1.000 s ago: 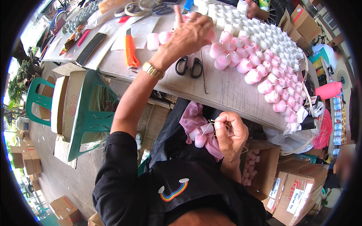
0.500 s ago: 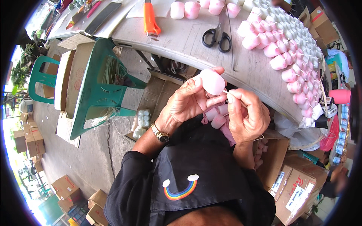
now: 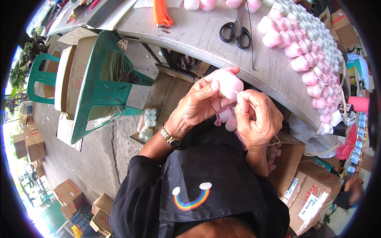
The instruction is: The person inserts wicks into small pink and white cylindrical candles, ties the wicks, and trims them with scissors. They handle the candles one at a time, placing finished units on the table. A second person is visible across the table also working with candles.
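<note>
My left hand (image 3: 196,101) holds a pale pink votive candle (image 3: 231,84) between thumb and fingers, above my lap and just off the table's near edge. My right hand (image 3: 260,119) pinches a thin white wick (image 3: 237,93) close against the candle's end. A length of the wick (image 3: 276,139) trails out behind that hand. Below the hands, more pink candles (image 3: 231,123) lie in my lap on a pink cloth, partly hidden by my fingers.
On the table (image 3: 198,37) lie black-handled scissors (image 3: 236,35), a thin metal rod (image 3: 251,37) and an orange cutter (image 3: 161,14). Rows of pink and white wicked candles (image 3: 301,49) cover its right side. A green chair (image 3: 101,85) stands left; cardboard boxes (image 3: 311,198) sit right.
The candle has turned a little in my left hand, and my right fingers have moved slightly closer to it. The view has shifted, so the table sits a bit higher.
</note>
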A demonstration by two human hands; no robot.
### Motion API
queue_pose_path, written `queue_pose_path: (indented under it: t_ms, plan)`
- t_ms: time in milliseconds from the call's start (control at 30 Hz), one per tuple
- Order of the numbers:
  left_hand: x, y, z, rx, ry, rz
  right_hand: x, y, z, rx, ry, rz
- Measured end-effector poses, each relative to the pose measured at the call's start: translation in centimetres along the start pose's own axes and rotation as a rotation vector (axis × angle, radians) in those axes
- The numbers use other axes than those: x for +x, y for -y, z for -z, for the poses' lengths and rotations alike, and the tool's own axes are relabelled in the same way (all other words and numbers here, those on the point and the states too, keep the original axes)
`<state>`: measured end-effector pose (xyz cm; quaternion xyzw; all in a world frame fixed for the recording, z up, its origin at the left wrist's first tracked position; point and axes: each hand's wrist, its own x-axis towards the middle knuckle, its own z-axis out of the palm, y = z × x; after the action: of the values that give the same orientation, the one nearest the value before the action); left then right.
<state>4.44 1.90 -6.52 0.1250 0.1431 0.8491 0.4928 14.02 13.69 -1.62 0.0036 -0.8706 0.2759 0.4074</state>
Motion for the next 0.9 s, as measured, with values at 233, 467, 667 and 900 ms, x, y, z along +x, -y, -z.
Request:
queue_pose_path:
  t_ms: [233, 467, 667, 900]
  plan:
    - [0.05, 0.03, 0.10, 0.107, -0.018, -0.023, -0.05, -0.18, -0.31, -0.046, -0.025, -0.010]
    - [0.27, 0.02, 0.13, 0.173, -0.008, -0.041, -0.08, -0.43, -0.39, -0.025, -0.011, -0.023]
    - [0.20, -0.29, 0.26, 0.231, -0.049, -0.077, -0.06, -0.73, -0.26, 0.009, 0.041, -0.086]
    - [0.15, 0.03, 0.25, 0.268, -0.079, -0.113, -0.40, -0.68, -0.53, 0.031, 0.022, -0.124]
